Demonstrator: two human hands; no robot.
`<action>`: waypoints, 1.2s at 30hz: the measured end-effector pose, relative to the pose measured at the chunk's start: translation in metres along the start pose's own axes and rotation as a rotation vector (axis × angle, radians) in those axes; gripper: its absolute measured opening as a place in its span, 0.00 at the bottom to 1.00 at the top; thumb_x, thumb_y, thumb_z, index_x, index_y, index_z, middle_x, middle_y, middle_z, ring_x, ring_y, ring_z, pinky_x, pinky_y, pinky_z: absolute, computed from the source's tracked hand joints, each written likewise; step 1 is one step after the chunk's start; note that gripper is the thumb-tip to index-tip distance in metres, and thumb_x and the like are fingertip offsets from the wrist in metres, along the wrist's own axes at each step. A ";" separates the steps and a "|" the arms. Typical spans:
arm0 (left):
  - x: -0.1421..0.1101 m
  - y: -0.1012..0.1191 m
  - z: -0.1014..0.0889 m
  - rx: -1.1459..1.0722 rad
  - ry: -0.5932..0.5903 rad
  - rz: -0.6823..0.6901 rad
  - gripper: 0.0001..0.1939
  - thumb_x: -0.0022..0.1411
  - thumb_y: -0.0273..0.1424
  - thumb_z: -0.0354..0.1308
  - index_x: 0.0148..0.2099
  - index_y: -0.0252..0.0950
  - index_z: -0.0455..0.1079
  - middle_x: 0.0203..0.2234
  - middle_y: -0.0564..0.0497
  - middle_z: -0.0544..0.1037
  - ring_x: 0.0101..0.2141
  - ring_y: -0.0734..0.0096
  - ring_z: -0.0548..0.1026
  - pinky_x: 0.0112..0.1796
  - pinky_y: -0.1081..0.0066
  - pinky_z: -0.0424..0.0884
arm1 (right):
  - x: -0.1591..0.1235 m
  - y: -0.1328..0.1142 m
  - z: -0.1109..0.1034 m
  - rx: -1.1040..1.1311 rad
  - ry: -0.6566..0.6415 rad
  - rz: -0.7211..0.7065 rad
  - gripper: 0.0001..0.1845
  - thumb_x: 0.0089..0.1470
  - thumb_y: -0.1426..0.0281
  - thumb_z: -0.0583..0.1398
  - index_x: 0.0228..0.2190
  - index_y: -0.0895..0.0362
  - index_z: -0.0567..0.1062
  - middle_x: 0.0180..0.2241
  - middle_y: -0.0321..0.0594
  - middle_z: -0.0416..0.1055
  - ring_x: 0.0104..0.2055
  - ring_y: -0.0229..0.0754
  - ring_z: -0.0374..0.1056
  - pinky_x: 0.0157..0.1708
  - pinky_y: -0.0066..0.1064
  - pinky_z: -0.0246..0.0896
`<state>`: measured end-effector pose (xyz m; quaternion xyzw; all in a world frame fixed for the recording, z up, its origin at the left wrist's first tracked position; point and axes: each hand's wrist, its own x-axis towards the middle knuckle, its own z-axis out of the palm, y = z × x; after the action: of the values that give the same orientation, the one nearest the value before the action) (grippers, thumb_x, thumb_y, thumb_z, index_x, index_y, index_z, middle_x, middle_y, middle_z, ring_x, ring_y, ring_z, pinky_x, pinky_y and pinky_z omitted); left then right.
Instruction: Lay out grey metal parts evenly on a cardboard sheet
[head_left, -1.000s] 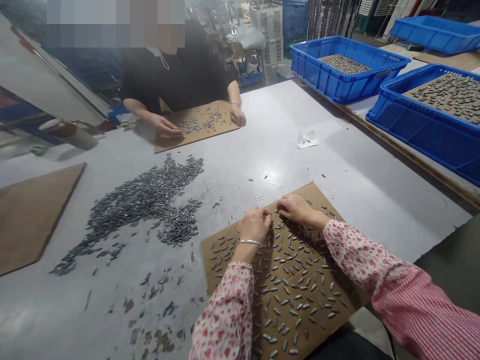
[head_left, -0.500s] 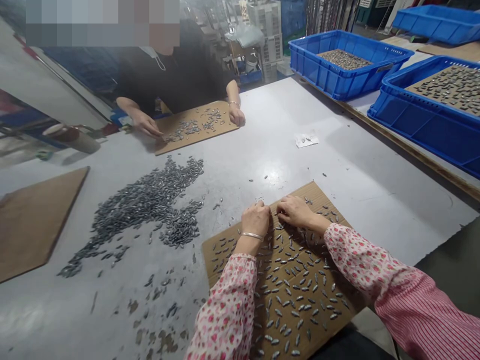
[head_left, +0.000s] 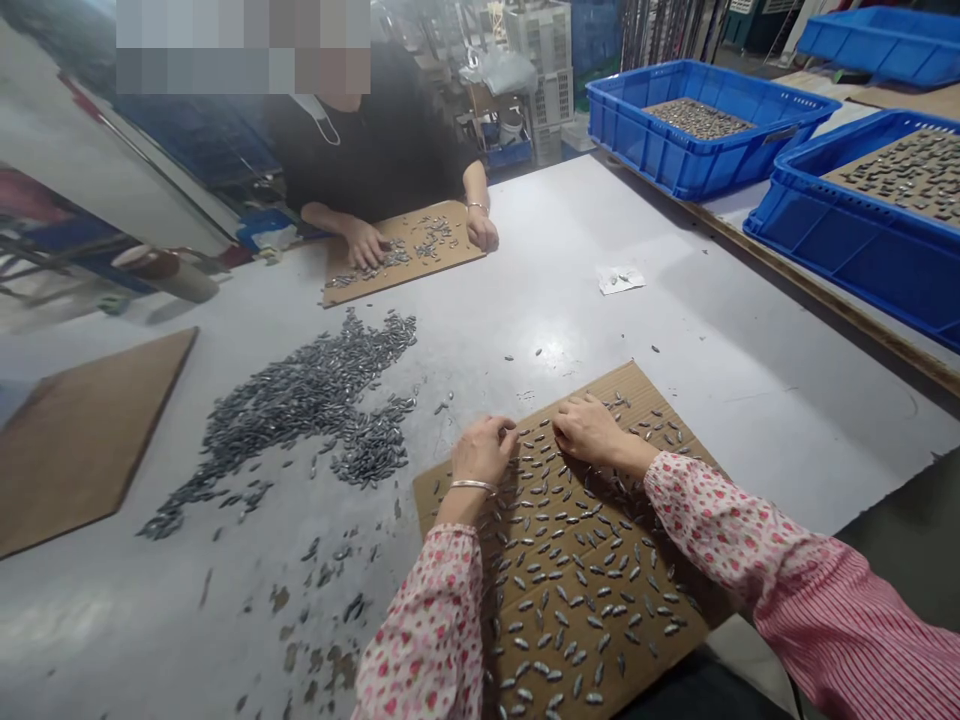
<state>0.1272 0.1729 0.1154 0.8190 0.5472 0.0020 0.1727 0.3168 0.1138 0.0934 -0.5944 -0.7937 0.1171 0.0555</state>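
A brown cardboard sheet lies in front of me, covered with small grey metal pieces, spindle-shaped and spaced apart. Over its far left part is my left hand, thumb and fingers pinched together near the far edge; anything between the fingertips is hidden. My right hand rests at the sheet's far edge with fingers curled closed. What it may hold cannot be seen. Left of the sheet a large heap of the same metal pieces is spread on the white table.
Across the table a person handles metal pieces on another cardboard sheet. A brown board lies at left. Blue crates with filled sheets stand along the right. A white scrap of paper lies mid-table.
My left hand has moved left, away from my right hand, which stays nearly in place. The other person's hand at left has moved inward over their sheet. The view has shifted slightly.
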 end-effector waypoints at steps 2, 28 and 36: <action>-0.001 0.003 0.002 0.007 -0.016 0.010 0.12 0.62 0.35 0.51 0.42 0.41 0.75 0.36 0.49 0.76 0.37 0.67 0.73 0.37 0.71 0.67 | 0.000 -0.001 0.004 -0.042 0.065 0.013 0.11 0.59 0.71 0.53 0.32 0.60 0.75 0.37 0.48 0.72 0.41 0.45 0.63 0.41 0.35 0.50; 0.000 0.049 0.031 0.165 -0.045 0.202 0.11 0.64 0.36 0.50 0.39 0.38 0.73 0.37 0.46 0.74 0.41 0.65 0.73 0.39 0.69 0.66 | 0.008 0.031 0.006 0.075 0.029 0.116 0.09 0.57 0.66 0.58 0.37 0.56 0.77 0.38 0.43 0.71 0.42 0.42 0.63 0.40 0.31 0.54; -0.001 0.035 0.038 0.111 -0.007 0.172 0.12 0.64 0.38 0.50 0.41 0.39 0.72 0.38 0.47 0.75 0.40 0.65 0.73 0.38 0.70 0.66 | 0.023 0.016 -0.001 0.052 -0.028 0.049 0.09 0.58 0.68 0.57 0.36 0.56 0.77 0.38 0.44 0.72 0.42 0.43 0.64 0.39 0.30 0.54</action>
<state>0.1658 0.1496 0.0901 0.8714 0.4734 -0.0163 0.1281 0.3256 0.1406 0.0892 -0.6103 -0.7762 0.1475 0.0571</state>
